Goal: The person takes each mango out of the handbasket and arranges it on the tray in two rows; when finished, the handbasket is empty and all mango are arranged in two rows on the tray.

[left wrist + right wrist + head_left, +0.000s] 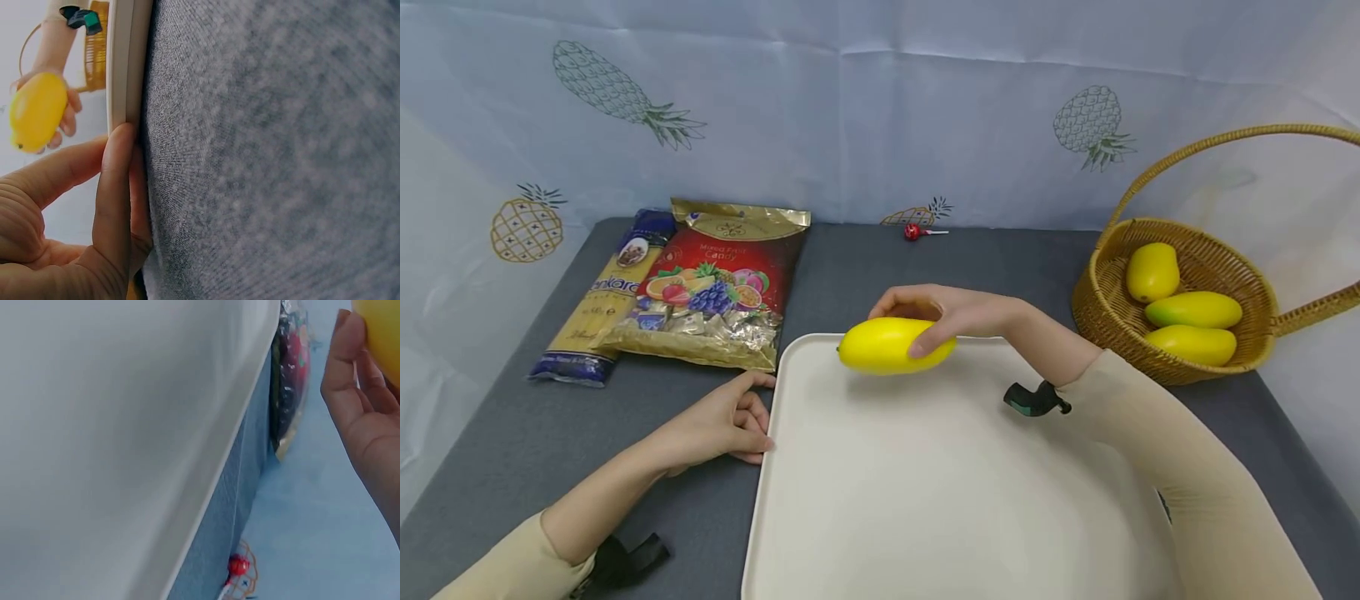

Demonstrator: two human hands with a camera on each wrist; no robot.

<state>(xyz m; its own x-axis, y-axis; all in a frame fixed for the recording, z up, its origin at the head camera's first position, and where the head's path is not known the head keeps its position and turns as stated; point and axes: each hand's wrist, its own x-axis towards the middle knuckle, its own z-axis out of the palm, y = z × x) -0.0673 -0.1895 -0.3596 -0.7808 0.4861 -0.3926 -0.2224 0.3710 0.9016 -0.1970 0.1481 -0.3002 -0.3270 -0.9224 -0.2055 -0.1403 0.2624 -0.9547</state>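
Above the far left part of a white tray (955, 483), my right hand (958, 321) grips a yellow mango (883, 346), thumb on its near side. The mango (39, 109) hangs clear of the tray surface and also shows in the left wrist view. At the tray's left rim, my left hand (730, 425) holds the edge, with some fingers curled. Close up in the left wrist view, its fingers (115, 181) meet the end of the rim (125, 69). Only part of the mango (384, 331) appears in the right wrist view.
A wicker basket (1093, 325) with a tall handle holds three more mangoes (1195, 309) at the right. Back left lie a red candy bag (715, 267) and a pasta packet (591, 308). A red lollipop (912, 232) lies near the back curtain (880, 125).
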